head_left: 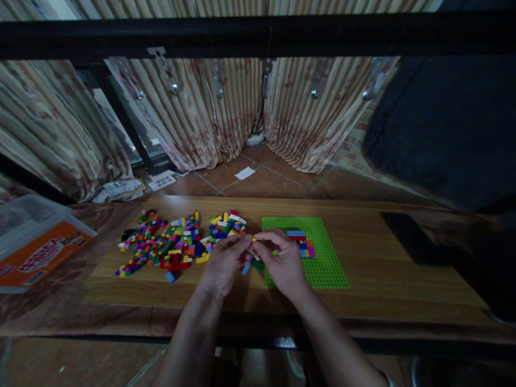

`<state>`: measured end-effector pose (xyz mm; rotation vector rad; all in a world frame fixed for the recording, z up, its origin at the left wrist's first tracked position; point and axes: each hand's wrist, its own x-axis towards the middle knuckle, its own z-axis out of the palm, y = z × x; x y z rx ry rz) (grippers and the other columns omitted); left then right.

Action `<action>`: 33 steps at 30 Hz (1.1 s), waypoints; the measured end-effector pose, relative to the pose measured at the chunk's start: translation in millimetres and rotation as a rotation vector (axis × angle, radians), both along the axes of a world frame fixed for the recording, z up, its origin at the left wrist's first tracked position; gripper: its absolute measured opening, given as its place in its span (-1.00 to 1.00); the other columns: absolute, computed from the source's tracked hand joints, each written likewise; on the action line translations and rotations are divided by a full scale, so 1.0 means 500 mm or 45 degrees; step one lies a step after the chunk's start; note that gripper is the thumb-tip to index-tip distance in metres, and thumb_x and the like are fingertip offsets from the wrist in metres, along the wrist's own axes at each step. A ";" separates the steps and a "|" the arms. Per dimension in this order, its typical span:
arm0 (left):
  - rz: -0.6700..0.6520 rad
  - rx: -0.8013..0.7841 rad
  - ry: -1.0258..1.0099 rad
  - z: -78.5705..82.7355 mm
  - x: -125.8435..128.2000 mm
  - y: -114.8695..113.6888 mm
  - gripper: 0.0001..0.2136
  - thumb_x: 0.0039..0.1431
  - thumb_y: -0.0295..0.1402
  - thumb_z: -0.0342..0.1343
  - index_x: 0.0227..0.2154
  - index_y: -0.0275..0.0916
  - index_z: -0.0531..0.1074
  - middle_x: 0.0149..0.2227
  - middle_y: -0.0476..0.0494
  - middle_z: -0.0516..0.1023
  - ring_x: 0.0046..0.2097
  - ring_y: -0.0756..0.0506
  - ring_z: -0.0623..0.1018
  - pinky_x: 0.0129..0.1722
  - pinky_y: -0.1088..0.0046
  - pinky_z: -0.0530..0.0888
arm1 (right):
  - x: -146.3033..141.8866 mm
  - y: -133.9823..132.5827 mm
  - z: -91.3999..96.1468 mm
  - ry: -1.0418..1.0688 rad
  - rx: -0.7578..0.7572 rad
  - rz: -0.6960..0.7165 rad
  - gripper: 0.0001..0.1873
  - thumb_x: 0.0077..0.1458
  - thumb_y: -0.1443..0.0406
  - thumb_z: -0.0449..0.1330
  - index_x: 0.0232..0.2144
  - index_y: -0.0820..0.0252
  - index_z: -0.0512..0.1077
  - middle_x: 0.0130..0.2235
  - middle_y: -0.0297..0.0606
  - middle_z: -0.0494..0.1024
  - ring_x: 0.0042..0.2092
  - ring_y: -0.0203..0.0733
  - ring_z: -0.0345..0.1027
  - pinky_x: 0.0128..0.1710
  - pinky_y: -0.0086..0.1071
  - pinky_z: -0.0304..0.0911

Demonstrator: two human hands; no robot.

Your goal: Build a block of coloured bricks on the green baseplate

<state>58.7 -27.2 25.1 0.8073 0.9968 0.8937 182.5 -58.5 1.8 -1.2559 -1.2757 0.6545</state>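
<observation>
My left hand [228, 260] and my right hand [284, 263] meet above the table, fingertips pinched together. Between them are small toy bricks [253, 240]; a bit of yellow shows, and the fingers cover the rest. Under and beside my right hand lies a green baseplate [328, 263]. On it stands a block of coloured bricks [300, 242] in blue, red, yellow and other colours, partly hidden by that hand. A heap of loose bricks [153, 242] spreads to the left of my left hand. A light blue brick [171, 277] lies at its near edge.
The bricks lie on a wooden tabletop [371, 285]. At the left stands a clear plastic box [44, 242] with an orange label. A dark flat object [411, 236] lies at the right. Striped curtains [226, 118] hang behind, with a white paper [245, 173] on the tiled floor.
</observation>
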 end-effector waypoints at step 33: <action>-0.269 0.265 0.365 -0.045 0.093 -0.017 -0.73 0.00 -0.13 0.20 -0.39 -0.24 0.58 -0.51 0.00 0.48 -0.50 0.04 0.35 -0.49 0.54 0.27 | 0.283 -0.021 -0.070 0.107 -0.520 -0.255 -0.71 -0.29 0.07 0.38 -0.52 0.14 0.58 -0.44 -0.27 0.61 -0.36 -0.14 0.46 -0.33 -0.27 0.31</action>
